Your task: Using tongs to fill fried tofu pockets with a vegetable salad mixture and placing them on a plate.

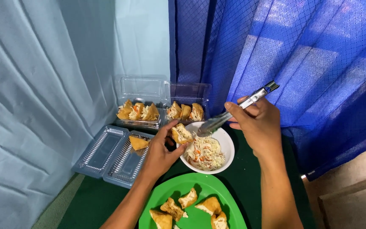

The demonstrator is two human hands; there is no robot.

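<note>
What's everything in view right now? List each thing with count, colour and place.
Stuffed tofu piece: 1, golden brown, held over the white bowl's left rim.
Tongs: 1, silver metal, tips over the bowl.
White bowl: 1, white, centre, holds shredded vegetable filling.
Green plate: 1, green, bottom centre, about five fried tofu pieces on it.
Back containers: 2, clear plastic, open, against the curtains, each with three filled pieces.
Near container: 1, clear, open, left of the bowl, one piece in it.
Tablecloth: dark green.
Curtains: light blue left, dark blue right.
Left hand: holds the stuffed tofu piece.
Right hand: grips the tongs.
</note>
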